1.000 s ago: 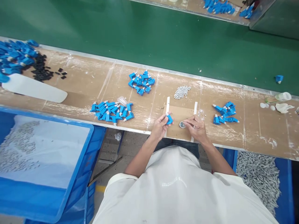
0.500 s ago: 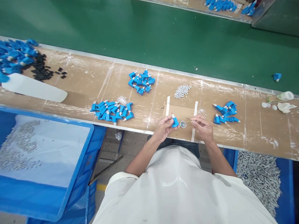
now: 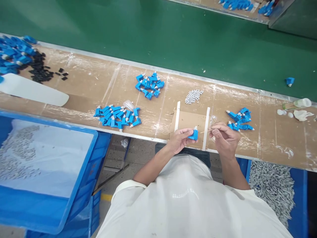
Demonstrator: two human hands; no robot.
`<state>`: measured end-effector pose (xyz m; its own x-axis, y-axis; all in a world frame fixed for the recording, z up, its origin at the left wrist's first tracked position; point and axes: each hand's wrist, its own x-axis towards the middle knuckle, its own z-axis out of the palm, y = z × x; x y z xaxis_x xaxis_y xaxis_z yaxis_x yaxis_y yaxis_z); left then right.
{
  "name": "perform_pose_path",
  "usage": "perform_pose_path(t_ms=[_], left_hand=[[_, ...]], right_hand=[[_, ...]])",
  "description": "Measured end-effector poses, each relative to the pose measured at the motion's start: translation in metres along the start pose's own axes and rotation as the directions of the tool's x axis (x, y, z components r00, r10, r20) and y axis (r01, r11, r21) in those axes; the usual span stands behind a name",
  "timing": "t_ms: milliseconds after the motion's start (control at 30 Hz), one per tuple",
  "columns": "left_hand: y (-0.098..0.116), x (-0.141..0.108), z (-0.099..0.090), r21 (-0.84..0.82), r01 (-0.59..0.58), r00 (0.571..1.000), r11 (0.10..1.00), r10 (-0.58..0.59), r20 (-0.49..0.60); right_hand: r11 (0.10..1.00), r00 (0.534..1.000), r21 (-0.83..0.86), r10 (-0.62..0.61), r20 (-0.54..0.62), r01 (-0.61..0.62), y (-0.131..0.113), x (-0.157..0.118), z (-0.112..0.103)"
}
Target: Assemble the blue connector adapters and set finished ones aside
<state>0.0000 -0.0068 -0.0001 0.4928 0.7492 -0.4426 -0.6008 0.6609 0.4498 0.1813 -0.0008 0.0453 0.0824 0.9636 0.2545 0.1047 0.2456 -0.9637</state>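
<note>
One piece is in work: the L hand [image 3: 180, 140] has its fingers closed on a blue part [image 3: 194, 134], white tip [image 3: 195, 128] pointing away from the person, held above the cardboard [image 3: 190, 117] b/w two white strips. The R hand [image 3: 226, 137] pinches a thin stick [image 3: 205, 132], its end just beside the blue part, apart from it as far as I can see. So I'd judge this piece mid-step, not done; whether anything is on it yet is too small to tell.

Rest of the batch: more blue parts lie on the surface [image 3: 84, 76] in a right-hand cluster [image 3: 240, 119], a front-left cluster [image 3: 116, 116], a rear cluster [image 3: 150, 85] & a far-left pile [image 3: 15, 53] w/ black pieces [image 3: 39, 67] beside it. Which are finished vs. waiting (no marks to go by) can't be told. Small grey pieces [image 3: 194, 96] sit beyond the cardboard, apart from both hands.
</note>
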Motion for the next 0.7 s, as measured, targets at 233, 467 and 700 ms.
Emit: perform_pose_path(t_ms=[233, 467, 700], left_hand=[[0.0015, -0.0034, 0.0032, -0.033, 0.012, 0.999, 0.999, -0.011, 0.033], [0.001, -0.0032, 0.0025, -0.034, 0.018, 0.999, 0.999, -0.017, 0.045], [0.0026, -0.0043, 0.004, -0.024, 0.007, 0.999, 1.0, -0.006, 0.053]], right_hand=[[0.983, 0.992, -0.128, -0.127, 0.022, 0.128, -0.0093, -0.0023, 0.0076], [0.979, 0.993, -0.168, -0.111, 0.028, 0.114, -0.0074, -0.0037, 0.0088], [0.979, 0.995, -0.178, -0.092, 0.041, 0.098, -0.0046, -0.0047, 0.0101]])
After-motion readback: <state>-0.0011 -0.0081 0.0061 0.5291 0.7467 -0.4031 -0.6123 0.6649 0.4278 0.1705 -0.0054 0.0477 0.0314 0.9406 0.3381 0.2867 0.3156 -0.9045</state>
